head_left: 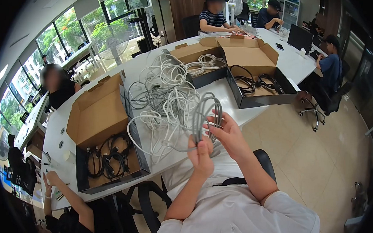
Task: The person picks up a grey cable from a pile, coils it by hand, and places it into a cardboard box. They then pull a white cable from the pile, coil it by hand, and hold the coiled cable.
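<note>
My left hand (202, 154) is closed around the lower end of a coiled grey cable (198, 116), held up over the table's near edge. On the coil's right side is my right hand (227, 133), its fingers curled about the loops. A length of the cable trails left from my left hand towards a large tangle of white and grey cables (168, 96), which lies on the white table just beyond my hands. Which strands belong to the held coil is hard to make out there.
An open cardboard box (113, 173) with black cables stands left of the tangle. Behind it, another box (197, 80) holds white cables. Farther right, a third box (259, 100) contains black cables. Several people sit around the table (54, 136), one close on my left.
</note>
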Motion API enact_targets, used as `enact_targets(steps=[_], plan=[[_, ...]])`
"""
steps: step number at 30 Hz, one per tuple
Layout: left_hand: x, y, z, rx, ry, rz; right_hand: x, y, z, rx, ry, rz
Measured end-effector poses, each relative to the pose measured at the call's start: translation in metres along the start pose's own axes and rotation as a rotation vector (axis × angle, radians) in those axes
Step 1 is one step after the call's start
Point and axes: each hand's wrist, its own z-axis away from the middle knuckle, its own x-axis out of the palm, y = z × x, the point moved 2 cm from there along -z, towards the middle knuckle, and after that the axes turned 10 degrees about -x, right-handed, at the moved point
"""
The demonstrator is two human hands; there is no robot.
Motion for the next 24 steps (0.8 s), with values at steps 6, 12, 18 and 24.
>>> enact_targets(steps=[6,12,18,24], plan=[[0.002,-0.005,-0.002,0.003,0.073,-0.028,-0.001,-0.005,-0.001,-0.152,0.123,0.124],[0.006,-0.001,-0.001,0.086,0.088,-0.012,-0.010,0.011,-0.001,-0.403,0.043,0.178],[-0.012,0.030,-0.013,-0.037,0.162,0.280,-0.013,-0.002,0.008,-0.243,-0.176,0.057],[-0.011,0.056,-0.014,-0.287,0.053,0.580,-0.012,-0.013,0.013,-0.137,-0.313,-0.237]])
